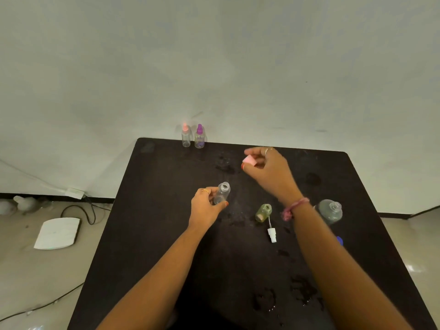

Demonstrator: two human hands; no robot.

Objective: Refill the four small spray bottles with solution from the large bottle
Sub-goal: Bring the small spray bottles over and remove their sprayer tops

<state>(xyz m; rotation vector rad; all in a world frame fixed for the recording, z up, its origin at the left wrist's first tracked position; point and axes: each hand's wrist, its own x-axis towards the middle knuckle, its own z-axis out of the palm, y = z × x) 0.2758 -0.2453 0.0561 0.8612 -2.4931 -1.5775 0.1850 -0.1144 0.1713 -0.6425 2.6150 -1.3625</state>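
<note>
Nearest on the black tabletop [147, 234], wet patches mark spilled liquid. A white spray pump [272, 234] lies loose just beside the uncapped yellowish small bottle [263, 212], presumably set aside so that bottle can take solution. To its right stands the large bottle [329, 211], open-necked, apart from both hands. The left hand [206, 208] grips an uncapped clear small bottle [222, 193] upright, likely steadying it for filling. Farther back, the right hand [267, 169] pinches a pink cap [249, 160] clear of that bottle's neck. At the far edge, a pink-topped bottle [186, 137] and a purple-topped bottle [199, 136] stand capped, seemingly out of the way.
</note>
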